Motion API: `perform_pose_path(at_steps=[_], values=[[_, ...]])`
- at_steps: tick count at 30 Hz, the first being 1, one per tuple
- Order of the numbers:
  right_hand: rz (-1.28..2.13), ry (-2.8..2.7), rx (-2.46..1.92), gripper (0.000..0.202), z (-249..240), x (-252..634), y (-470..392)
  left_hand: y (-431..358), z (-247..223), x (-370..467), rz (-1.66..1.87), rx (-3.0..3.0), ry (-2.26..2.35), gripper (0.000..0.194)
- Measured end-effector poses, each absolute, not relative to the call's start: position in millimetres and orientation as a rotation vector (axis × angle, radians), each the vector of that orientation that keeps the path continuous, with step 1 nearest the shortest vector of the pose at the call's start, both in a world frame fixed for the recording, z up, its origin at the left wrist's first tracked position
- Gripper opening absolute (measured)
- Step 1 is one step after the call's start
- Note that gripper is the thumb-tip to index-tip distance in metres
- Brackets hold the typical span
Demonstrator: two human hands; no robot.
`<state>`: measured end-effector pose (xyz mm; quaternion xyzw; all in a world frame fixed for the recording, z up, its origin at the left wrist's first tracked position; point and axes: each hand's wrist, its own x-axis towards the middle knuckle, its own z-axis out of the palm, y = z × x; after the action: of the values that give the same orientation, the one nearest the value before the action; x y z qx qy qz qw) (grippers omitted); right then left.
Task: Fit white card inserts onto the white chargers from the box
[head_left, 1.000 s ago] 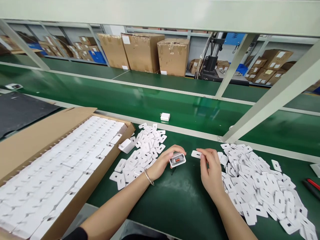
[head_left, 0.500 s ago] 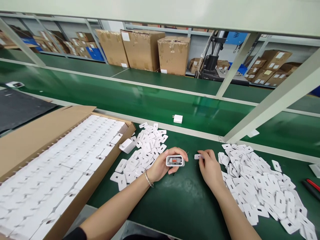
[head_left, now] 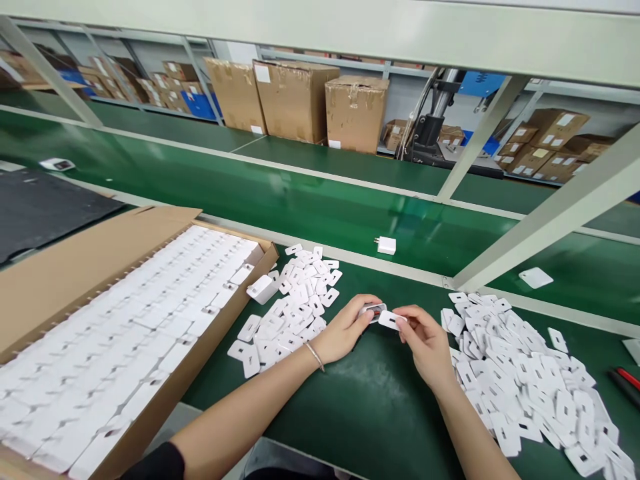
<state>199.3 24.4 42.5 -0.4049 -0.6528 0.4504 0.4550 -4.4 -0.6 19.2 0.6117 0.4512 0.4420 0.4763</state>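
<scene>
My left hand (head_left: 349, 328) is closed around a white charger housing (head_left: 367, 311), whose open end shows a bit of orange inside. Between the thumb and fingers of my right hand (head_left: 425, 340) is a white end cover (head_left: 389, 320) with a slot in it. The cover is tilted and close against the housing's open end; whether they touch I cannot tell. Left of my hands lies a pile of white covers (head_left: 300, 297), and a larger pile of covers (head_left: 530, 373) spreads to the right. A white charger housing (head_left: 262, 289) rests beside the left pile.
A cardboard box (head_left: 235, 303) filled with rows of white housings stands at the left. On the green conveyor beyond are a white charger with prongs (head_left: 387, 245) and a white flat piece (head_left: 536, 277). A slanted metal post (head_left: 545, 207) rises at the right. Red-and-black handles (head_left: 627, 383) lie far right.
My left hand has turned the housing's open end toward the right. My right hand has brought the cover left, up to that end. The charger on the conveyor has shifted right in view.
</scene>
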Motion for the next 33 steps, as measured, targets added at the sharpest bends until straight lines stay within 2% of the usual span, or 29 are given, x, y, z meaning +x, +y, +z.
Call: perform_pose_path(at_steps=[9,13,16,18,21,24,33], values=[[0.944,-1.754,-1.037,0.020,34.4,192.9,11.8,-4.6,14.8,4.1,1.106,1.696,0.986,0.033],[0.627,-1.816,-1.294,0.034,34.9,194.8,49.4,-4.8,17.2,10.1,1.184,1.643,1.075,0.028],[0.202,-2.045,-1.537,0.057,41.1,200.0,113.5,-3.9,16.9,11.3,1.223,1.585,1.114,0.026],[0.099,-2.132,-1.771,0.065,46.4,205.4,158.7,-3.0,14.9,9.7,1.234,1.560,1.144,0.024],[0.107,-2.133,-1.854,0.054,52.7,212.8,204.3,-0.5,9.9,5.6,1.222,1.505,1.225,0.020],[0.081,-2.138,-1.838,0.043,53.2,215.2,211.9,4.8,5.3,3.5,1.231,1.413,1.284,0.020],[0.038,-2.209,-1.583,0.042,38.6,205.8,104.8,12.8,6.4,9.8,1.461,1.323,1.228,0.044]])
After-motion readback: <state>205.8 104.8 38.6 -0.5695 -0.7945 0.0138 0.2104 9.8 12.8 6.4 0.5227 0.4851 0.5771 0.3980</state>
